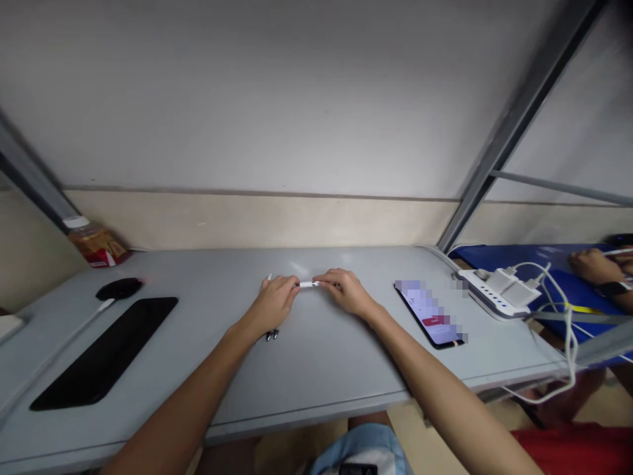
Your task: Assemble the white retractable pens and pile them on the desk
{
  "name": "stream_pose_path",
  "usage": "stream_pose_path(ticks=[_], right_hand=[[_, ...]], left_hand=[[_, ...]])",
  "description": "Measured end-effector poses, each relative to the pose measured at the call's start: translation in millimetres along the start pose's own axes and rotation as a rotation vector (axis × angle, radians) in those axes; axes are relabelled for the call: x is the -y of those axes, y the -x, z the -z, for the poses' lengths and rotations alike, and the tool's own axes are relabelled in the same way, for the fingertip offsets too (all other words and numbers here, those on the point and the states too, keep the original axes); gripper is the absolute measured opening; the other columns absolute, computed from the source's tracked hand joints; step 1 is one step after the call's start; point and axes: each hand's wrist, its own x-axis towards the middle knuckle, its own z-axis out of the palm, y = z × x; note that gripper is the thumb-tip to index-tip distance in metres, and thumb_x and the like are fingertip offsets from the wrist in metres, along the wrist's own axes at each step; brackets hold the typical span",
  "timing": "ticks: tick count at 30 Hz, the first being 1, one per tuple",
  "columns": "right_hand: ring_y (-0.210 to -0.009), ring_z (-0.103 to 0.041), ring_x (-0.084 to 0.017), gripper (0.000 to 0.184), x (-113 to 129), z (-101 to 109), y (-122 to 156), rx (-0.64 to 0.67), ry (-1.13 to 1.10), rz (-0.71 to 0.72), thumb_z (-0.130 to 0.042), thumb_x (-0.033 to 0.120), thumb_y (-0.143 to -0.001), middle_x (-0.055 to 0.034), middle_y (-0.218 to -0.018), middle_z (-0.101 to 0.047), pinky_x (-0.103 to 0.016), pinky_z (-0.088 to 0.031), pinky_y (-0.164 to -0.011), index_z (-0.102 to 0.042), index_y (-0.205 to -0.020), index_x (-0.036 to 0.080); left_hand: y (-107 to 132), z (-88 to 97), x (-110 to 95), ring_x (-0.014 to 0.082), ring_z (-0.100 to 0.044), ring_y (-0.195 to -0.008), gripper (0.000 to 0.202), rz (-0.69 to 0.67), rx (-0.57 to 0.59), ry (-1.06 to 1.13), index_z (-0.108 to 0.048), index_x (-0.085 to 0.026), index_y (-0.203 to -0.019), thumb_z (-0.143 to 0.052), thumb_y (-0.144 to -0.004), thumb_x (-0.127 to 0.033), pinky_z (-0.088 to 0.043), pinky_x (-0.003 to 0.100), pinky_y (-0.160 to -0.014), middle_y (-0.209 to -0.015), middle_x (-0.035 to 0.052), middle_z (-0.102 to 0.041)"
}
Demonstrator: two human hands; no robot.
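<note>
A slim white pen (308, 284) is held level just above the grey desk (326, 356), spanning the gap between my two hands. My left hand (277, 297) has its fingers closed round the left end. The right end is pinched in the fingertips of my right hand (343, 289). Partly under my left hand, two small dark, shiny tips (271, 335) stick out toward me, and a thin pale end (270, 278) shows on its far side. What joins these parts is hidden by the hand.
To the left are a black mouse pad (106, 353), a black mouse (119, 288) with a white cable, and a bottle (96, 243). On the right, a phone (429, 313) lies near a power strip (489, 295) with cables. Another person's hand (596, 267) is at the blue desk beyond.
</note>
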Motion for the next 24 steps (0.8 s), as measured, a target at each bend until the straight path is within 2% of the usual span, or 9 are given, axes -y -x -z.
stream_pose_path(ticks=[4, 7, 9, 12, 14, 16, 18, 20, 24], right_hand=[[-0.069, -0.053, -0.013, 0.029, 1.1, 0.9, -1.2, 0.03, -0.209, -0.159, -0.046, 0.034, -0.094, -0.0017, -0.078, -0.065, -0.024, -0.038, -0.064, -0.071, -0.1, 0.019], [-0.058, -0.043, -0.011, 0.036, 2.0, 2.9, -3.1, 0.057, -0.323, -0.252, -0.042, 0.04, -0.094, 0.0026, -0.061, -0.05, -0.022, -0.032, -0.055, -0.069, -0.093, 0.016], [-0.057, -0.04, -0.01, 0.036, 2.1, 5.6, -3.7, 0.046, -0.368, -0.279, -0.043, 0.043, -0.093, 0.0036, -0.061, -0.046, -0.022, -0.03, -0.053, -0.067, -0.096, 0.017], [-0.061, -0.042, -0.01, 0.035, 0.3, 10.6, -3.1, 0.011, -0.412, -0.254, -0.059, 0.044, -0.083, 0.0037, -0.069, -0.048, -0.021, -0.033, -0.056, -0.061, -0.107, 0.019], [-0.061, -0.043, -0.011, 0.037, -2.1, 13.1, -2.4, 0.02, -0.426, -0.24, -0.066, 0.043, -0.078, 0.0041, -0.068, -0.048, -0.021, -0.034, -0.056, -0.06, -0.106, 0.019], [-0.057, -0.041, -0.011, 0.031, -4.2, 14.2, -1.9, 0.059, -0.412, -0.259, -0.06, 0.046, -0.083, 0.004, -0.062, -0.047, -0.022, -0.033, -0.054, -0.061, -0.093, 0.017], [-0.052, -0.038, -0.01, 0.039, -5.1, 14.5, -1.8, 0.097, -0.371, -0.299, -0.048, 0.05, -0.089, 0.0034, -0.055, -0.046, -0.023, -0.031, -0.052, -0.059, -0.076, 0.016], [-0.05, -0.037, -0.01, 0.045, -4.3, 15.0, -1.8, 0.102, -0.34, -0.315, -0.043, 0.053, -0.09, 0.0031, -0.054, -0.045, -0.023, -0.03, -0.051, -0.057, -0.069, 0.016], [-0.056, -0.042, -0.01, 0.035, -1.2, 17.2, -1.2, 0.057, -0.389, -0.255, -0.064, 0.047, -0.079, 0.0045, -0.065, -0.05, -0.022, -0.033, -0.053, -0.059, -0.099, 0.018]], left_hand=[[0.4, 4.8, -4.3, 0.0207, -0.052, -0.09, 0.026, -0.028, -0.003, 0.007, -0.053, -0.022, -0.099, -0.029, -0.098, -0.032, -0.031, 0.037, -0.082, -0.092, 0.0031, -0.062], [0.3, 7.1, -8.0, 0.0197, -0.051, -0.086, 0.03, -0.023, -0.011, 0.036, -0.053, -0.023, -0.097, -0.025, -0.099, -0.033, -0.031, 0.035, -0.08, -0.089, 0.0022, -0.061], [-0.1, 7.2, -8.7, 0.0194, -0.051, -0.086, 0.031, -0.011, -0.023, 0.042, -0.053, -0.022, -0.094, -0.024, -0.1, -0.033, -0.03, 0.035, -0.08, -0.087, 0.002, -0.06], [-0.4, 6.1, -6.1, 0.0192, -0.051, -0.086, 0.028, 0.02, -0.037, 0.044, -0.052, -0.022, -0.093, -0.027, -0.099, -0.032, -0.03, 0.035, -0.081, -0.085, 0.0013, -0.059], [-0.5, 5.3, -3.4, 0.0192, -0.051, -0.087, 0.027, 0.038, -0.041, 0.048, -0.052, -0.022, -0.093, -0.028, -0.099, -0.032, -0.029, 0.036, -0.082, -0.084, 0.0008, -0.058], [-0.6, 4.5, -1.3, 0.0193, -0.051, -0.088, 0.027, 0.046, -0.039, 0.048, -0.051, -0.022, -0.092, -0.028, -0.099, -0.032, -0.029, 0.036, -0.083, -0.085, 0.0006, -0.058], [-0.8, 3.9, -0.2, 0.0194, -0.052, -0.088, 0.026, 0.044, -0.035, 0.046, -0.051, -0.022, -0.093, -0.028, -0.099, -0.032, -0.029, 0.036, -0.083, -0.086, 0.0007, -0.059], [-1.0, 3.7, -0.2, 0.0195, -0.052, -0.089, 0.026, 0.041, -0.036, 0.048, -0.051, -0.022, -0.094, -0.028, -0.099, -0.032, -0.029, 0.036, -0.083, -0.088, 0.0009, -0.059], [-1.1, 4.9, -1.8, 0.0196, -0.051, -0.088, 0.026, 0.036, -0.029, 0.047, -0.051, -0.022, -0.093, -0.028, -0.099, -0.031, -0.03, 0.036, -0.082, -0.086, 0.001, -0.058]])
